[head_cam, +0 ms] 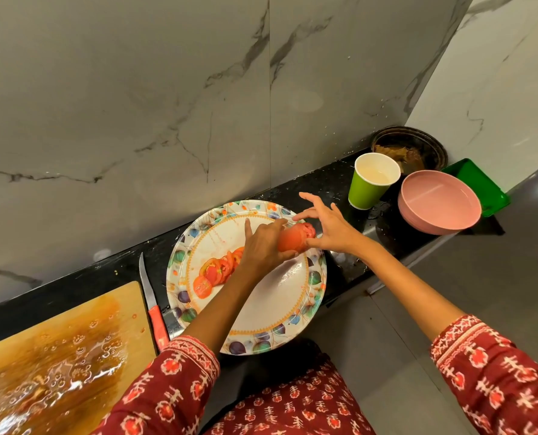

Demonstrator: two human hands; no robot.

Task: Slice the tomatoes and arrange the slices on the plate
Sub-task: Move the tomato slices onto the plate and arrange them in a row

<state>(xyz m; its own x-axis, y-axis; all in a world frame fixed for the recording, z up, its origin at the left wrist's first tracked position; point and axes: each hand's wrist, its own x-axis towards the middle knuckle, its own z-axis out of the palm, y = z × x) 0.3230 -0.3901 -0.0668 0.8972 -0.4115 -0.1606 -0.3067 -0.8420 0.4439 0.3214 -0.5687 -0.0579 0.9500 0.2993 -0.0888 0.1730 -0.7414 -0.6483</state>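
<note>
A round plate (280,296) with a leaf-patterned rim lies on the black counter. A row of overlapping tomato slices (217,271) runs across its left half. My left hand (263,246) holds a stack of sliced tomato (294,237) above the plate's far right part. My right hand (330,226) touches the stack's right end with thumb and fingertips, the other fingers spread. A knife (150,296) with a red handle rests on the counter between the plate and the wooden cutting board (51,350), which is wet with tomato juice.
A green paper cup (371,183), a pink bowl (440,202), a green tray (481,183) and a dark round pan (412,146) stand at the counter's far right. A marble wall rises right behind the narrow counter. Grey floor lies to the lower right.
</note>
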